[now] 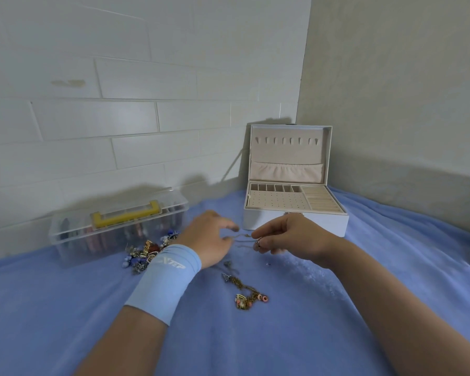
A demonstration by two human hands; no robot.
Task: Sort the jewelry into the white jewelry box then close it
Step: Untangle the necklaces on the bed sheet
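One jewelry heap [147, 253] is lying left of the left grip [209, 237], which is pinching one thin chain [242, 236] together with the right grip [291, 234], one open white jewelry box [296, 225] standing just behind.

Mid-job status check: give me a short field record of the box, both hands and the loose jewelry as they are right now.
jewelry box: white, lid open and upright, compartments look empty
right hand: pinches thin chain
left hand: fingers curled at the chain's other end; grip unclear
jewelry pile: on the blanket by the left wrist, in front of the clear plastic box
beaded necklace: loose on the blanket, nearer the camera than the hands
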